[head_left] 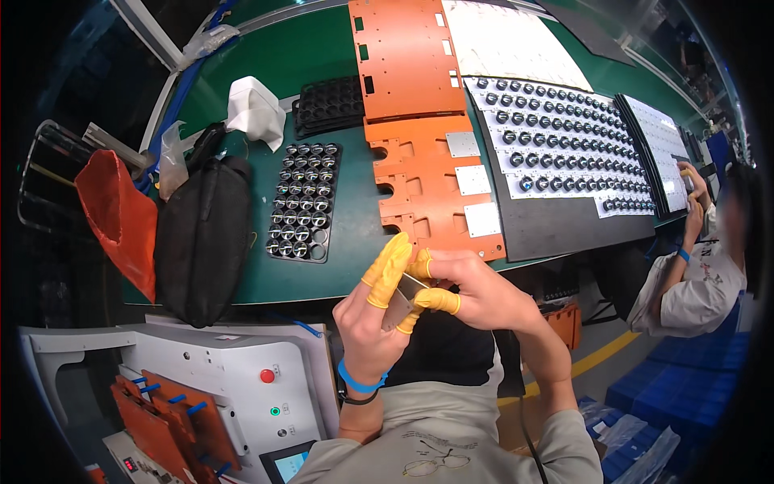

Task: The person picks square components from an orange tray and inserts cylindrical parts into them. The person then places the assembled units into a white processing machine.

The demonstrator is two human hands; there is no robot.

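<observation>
My left hand (369,323) and my right hand (492,297) are together in front of the bench edge, yellow covers on several fingertips. Between them they grip a thin greyish plate (405,303), tilted and seen nearly edge-on; the fingers hide part of it. Just beyond lies an orange fixture board (423,194) with cut-outs, bearing three white square plates (472,181) along its right side. To its left is a black tray (319,252) holding rows of round black lens-like parts (302,202), with one slot near the front right unfilled.
White panels (516,167) carrying rows of black round parts lie on a dark sheet (556,234) at right. A black bag (204,242) and an orange bag (121,218) hang at left. Below left stands a machine (242,363) with a red button. A co-worker (693,282) works at far right.
</observation>
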